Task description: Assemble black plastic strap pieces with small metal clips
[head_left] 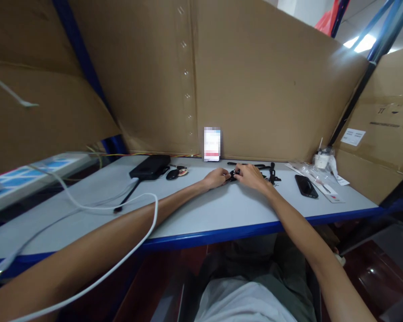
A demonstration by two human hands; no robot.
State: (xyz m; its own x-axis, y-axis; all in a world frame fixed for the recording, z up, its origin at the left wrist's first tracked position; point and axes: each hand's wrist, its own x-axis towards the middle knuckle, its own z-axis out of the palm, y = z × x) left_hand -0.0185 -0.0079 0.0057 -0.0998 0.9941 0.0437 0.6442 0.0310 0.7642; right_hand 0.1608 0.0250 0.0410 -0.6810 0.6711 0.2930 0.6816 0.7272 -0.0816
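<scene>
My left hand (216,178) and my right hand (250,175) meet over the table, fingers closed on a small black part (233,175). The fingers cover much of that part, so its kind cannot be made out. Just right of my right hand lie other black pieces (273,173), thin and strap-like or bracket-like. A slim black strip (260,166) lies behind my fingers. Beyond the hands a lit phone (212,145) stands upright against the cardboard, its screen blurred.
A black box (150,167) and a dark oval object (172,174) lie left on the grey table (201,219). A white cable (156,214) loops over my left forearm. At right are a dark phone (306,186), clear packaging (317,174) and a cup (321,159). Cardboard walls (255,89) enclose the table.
</scene>
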